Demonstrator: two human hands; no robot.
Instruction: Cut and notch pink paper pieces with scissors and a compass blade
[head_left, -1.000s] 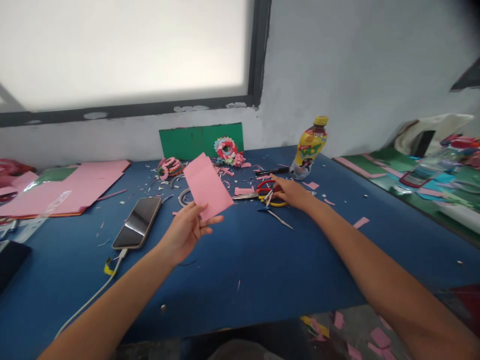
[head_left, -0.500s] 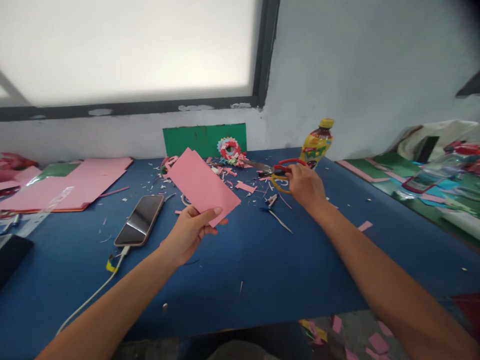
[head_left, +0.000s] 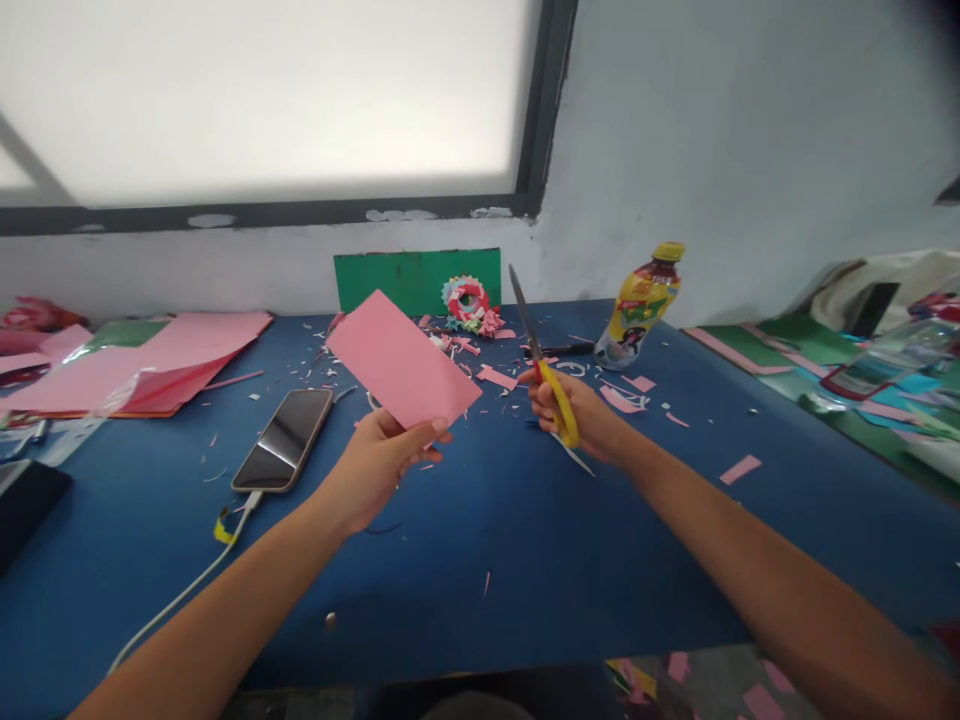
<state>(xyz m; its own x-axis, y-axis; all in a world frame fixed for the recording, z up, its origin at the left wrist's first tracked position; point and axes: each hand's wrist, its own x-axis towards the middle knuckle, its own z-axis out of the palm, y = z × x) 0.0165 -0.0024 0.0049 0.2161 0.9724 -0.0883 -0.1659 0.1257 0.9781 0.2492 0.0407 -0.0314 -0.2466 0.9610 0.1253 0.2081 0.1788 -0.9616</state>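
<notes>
My left hand (head_left: 386,460) pinches a pink paper rectangle (head_left: 401,360) by its lower corner, thumb on top, tilted above the blue table. In my right hand (head_left: 577,412) is a pair of scissors (head_left: 564,405) with yellow and red handles. Their blades point up and away, apart from the paper. Behind them a small wreath of folded paper (head_left: 465,300) leans near a green board (head_left: 409,280), with pink and white scraps (head_left: 496,377) around it. A white strip (head_left: 574,455) lies partly hidden below my right hand.
A phone (head_left: 283,440) with a white charging cable lies at left, near large pink sheets (head_left: 187,350). A yellow-labelled bottle (head_left: 641,305) stands at the back right. Beyond it, green sheets (head_left: 795,350) and a clear bottle (head_left: 889,360) cover another surface.
My right hand has lifted the scissors from among the scraps and turned them from lying sideways to blades up. The left hand holds the pink paper in nearly the same place.
</notes>
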